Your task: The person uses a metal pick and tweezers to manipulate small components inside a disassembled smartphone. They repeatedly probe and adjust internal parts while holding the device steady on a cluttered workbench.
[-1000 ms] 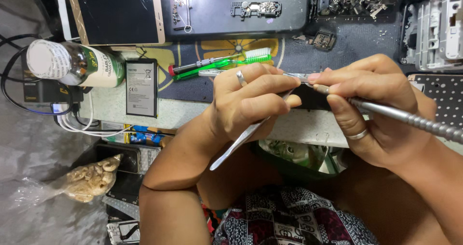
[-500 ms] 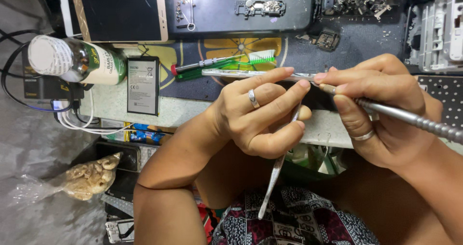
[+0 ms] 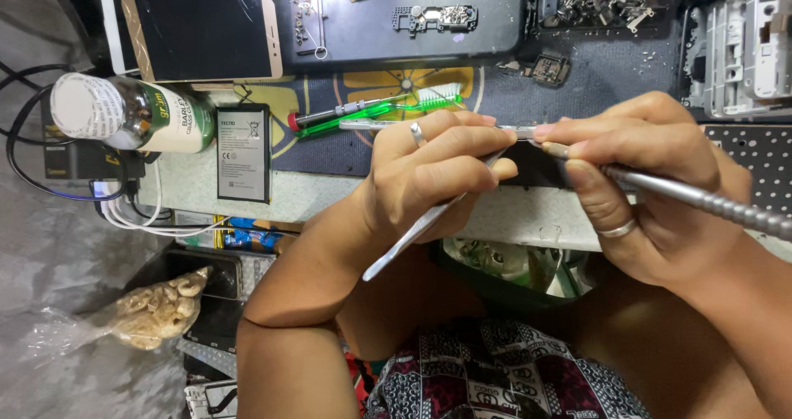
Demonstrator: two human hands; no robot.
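While the left hand [image 3: 429, 180] pinches tweezers [image 3: 421, 225] steadying the phone [image 3: 532, 165], the right hand [image 3: 635, 180] grips a screwdriver [image 3: 701, 198] pen-fashion.

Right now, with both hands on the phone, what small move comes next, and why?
Probably ease the metal tool in the right hand slightly further along the phone's edge: its tip already sits at that edge, and the left hand braces the phone while holding tweezers.
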